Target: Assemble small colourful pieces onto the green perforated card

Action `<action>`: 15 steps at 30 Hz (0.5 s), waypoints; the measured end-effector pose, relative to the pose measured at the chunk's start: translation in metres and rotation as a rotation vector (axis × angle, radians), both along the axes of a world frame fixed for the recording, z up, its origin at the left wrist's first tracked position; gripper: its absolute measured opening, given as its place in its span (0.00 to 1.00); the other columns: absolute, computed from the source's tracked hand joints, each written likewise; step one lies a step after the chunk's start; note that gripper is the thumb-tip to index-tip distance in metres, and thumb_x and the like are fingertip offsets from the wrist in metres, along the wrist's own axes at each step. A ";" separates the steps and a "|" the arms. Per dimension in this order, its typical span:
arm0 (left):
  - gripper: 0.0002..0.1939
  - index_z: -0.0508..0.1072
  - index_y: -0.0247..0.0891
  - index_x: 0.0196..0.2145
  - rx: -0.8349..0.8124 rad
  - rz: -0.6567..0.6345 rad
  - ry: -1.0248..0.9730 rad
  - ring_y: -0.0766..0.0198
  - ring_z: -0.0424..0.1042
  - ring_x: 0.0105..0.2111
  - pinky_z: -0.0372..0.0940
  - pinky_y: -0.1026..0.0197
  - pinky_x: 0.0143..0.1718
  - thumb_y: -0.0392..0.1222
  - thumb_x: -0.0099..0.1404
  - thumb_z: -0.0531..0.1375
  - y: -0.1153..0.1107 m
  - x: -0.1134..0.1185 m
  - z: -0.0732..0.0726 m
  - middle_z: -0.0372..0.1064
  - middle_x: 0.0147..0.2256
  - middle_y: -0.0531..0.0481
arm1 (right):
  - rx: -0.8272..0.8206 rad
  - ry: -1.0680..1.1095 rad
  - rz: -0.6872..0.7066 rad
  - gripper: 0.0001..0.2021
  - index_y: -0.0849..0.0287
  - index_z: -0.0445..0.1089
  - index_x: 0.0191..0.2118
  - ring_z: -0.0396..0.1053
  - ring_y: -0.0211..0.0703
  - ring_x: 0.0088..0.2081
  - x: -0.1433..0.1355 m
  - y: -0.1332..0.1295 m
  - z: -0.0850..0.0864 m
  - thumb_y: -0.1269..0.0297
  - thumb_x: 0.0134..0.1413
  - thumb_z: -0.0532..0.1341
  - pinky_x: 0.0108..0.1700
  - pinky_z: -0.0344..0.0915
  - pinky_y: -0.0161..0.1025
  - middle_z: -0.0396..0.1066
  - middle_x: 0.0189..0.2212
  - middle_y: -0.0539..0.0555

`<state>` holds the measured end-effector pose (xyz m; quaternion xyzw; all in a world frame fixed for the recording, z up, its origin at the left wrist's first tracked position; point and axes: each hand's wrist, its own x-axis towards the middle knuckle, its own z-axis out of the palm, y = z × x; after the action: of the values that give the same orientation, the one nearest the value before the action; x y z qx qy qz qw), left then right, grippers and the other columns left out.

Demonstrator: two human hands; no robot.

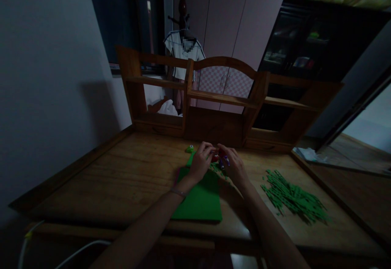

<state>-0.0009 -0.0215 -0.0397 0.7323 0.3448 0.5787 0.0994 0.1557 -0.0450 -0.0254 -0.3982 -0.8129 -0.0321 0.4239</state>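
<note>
My left hand [201, 162] is above the far end of a green sheet [198, 202], its fingers bent and the tips drawn together. Facing it, my right hand [235, 166] curls inward, with its fingertips close to the left ones. Whatever they pinch is too small and dark to make out. Just below the fingertips shows a small red object [215, 158], and beside it a purple-and-white one [222, 164], partly covered by my right hand. Small green scraps [217, 170] lie under the hands. A green figure with a round eye [190, 149] stands left of my left hand.
A heap of cut green strips [295, 197] lies on the right of the wooden table [122, 171]. A wooden shelf unit [220, 94] rises along the back edge. Crumpled white plastic [308, 154] lies beyond the right edge; a white cable [82, 252] hangs at the front left.
</note>
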 end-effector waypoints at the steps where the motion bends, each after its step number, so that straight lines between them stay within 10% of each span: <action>1: 0.05 0.69 0.38 0.36 0.000 -0.003 0.002 0.64 0.65 0.42 0.62 0.61 0.45 0.33 0.63 0.55 0.000 0.000 0.000 0.61 0.39 0.49 | 0.002 -0.007 -0.004 0.24 0.53 0.54 0.59 0.62 0.48 0.51 0.000 0.000 0.000 0.74 0.57 0.49 0.51 0.63 0.47 0.65 0.51 0.56; 15: 0.04 0.69 0.37 0.36 -0.003 -0.007 0.061 0.63 0.66 0.41 0.63 0.60 0.43 0.33 0.62 0.55 0.003 -0.001 -0.003 0.62 0.39 0.48 | 0.026 -0.068 -0.005 0.27 0.52 0.52 0.61 0.62 0.47 0.51 -0.001 0.001 -0.002 0.76 0.56 0.49 0.51 0.64 0.47 0.64 0.52 0.56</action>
<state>-0.0019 -0.0186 -0.0431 0.7507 0.3461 0.5552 0.0921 0.1544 -0.0444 -0.0279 -0.3936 -0.8252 -0.0571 0.4011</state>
